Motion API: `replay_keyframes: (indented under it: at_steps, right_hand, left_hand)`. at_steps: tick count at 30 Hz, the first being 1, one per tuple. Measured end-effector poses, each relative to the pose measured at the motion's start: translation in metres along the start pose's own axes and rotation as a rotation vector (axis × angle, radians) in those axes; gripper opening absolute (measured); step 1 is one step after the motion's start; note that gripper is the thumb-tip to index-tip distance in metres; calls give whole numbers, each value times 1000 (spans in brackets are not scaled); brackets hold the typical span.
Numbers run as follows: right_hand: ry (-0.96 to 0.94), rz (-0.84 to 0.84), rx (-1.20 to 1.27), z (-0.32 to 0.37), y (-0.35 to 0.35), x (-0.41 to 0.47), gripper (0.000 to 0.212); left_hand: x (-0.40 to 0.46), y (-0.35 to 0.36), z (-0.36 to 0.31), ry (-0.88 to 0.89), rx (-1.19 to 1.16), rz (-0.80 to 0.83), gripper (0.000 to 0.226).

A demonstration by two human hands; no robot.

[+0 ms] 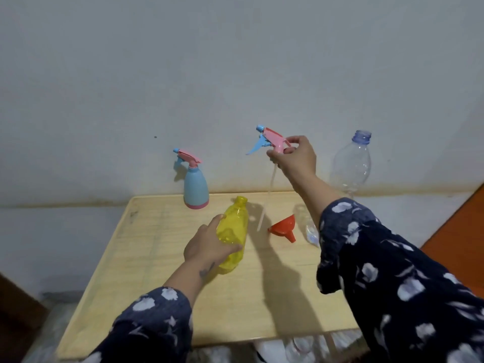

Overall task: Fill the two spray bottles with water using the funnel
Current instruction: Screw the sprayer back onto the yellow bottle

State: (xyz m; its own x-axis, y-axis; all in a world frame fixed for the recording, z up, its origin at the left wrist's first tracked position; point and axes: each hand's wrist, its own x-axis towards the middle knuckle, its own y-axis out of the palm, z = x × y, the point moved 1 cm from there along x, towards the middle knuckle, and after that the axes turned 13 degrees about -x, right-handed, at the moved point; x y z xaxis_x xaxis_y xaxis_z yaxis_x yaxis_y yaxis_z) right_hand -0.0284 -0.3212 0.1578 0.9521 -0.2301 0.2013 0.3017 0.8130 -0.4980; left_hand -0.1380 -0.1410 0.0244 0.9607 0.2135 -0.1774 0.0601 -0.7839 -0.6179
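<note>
Above open tabletop, left fingers grip yellow bottle, right fingers sprayer head

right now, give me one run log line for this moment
left hand: holds yellow bottle, open | right hand: holds spray head, lifted clear | funnel: on table, unused | blue spray bottle: capped

On the pale wooden table, the blue spray bottle with pink trigger head stands at the far edge, left; the open-necked yellow translucent bottle sits nearer, at centre; the orange plastic funnel lies on its side to its right; the clear plastic water bottle stands far right, partly behind a sleeve.
</note>
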Motion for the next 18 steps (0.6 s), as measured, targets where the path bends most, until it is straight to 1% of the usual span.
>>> replay_keyframes:
  at_steps: [7, 18]
  right_hand:
    - [-68, -119, 45, 37, -17, 18, 50]
    - [-83, -189, 84, 54, -24, 26, 48]
  left_hand:
    - [-4, 1, -14, 15, 54, 14, 92]
    - [-2, -2, -32, 107, 67, 3, 95]
